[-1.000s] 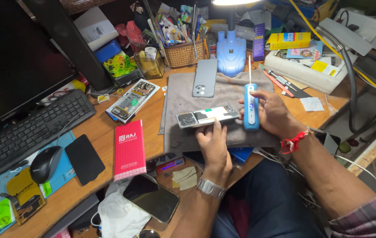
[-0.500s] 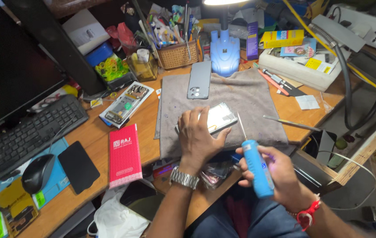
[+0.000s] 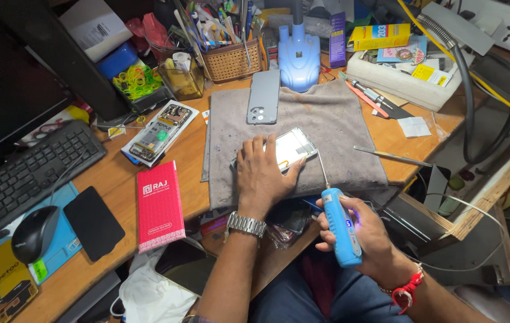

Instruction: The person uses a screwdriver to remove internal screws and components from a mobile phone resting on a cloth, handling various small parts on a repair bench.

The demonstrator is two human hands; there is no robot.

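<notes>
Head view. Left hand (image 3: pixel 262 173) lay flat, fingers spread, pressing down on an opened phone (image 3: pixel 288 149) that rested on the grey cloth (image 3: pixel 333 128) at the desk (image 3: pixel 117 179) front; nothing was gripped, only held down. Right hand (image 3: pixel 366 233) was off the desk edge, over the lap, fingers wrapped tight round a blue electric screwdriver (image 3: pixel 340 224), its thin bit pointing up toward the phone's near corner but apart from it. A grey phone back cover (image 3: pixel 263 97) lay further up the cloth, camera end nearest. Beside the cloth on the left sat a second stripped phone (image 3: pixel 160 131), and a red box (image 3: pixel 160 205) nearer the edge. Metal tweezers (image 3: pixel 392 155) lay right of the cloth. Keyboard (image 3: pixel 27 173) and mouse (image 3: pixel 33 233) sat far left.
</notes>
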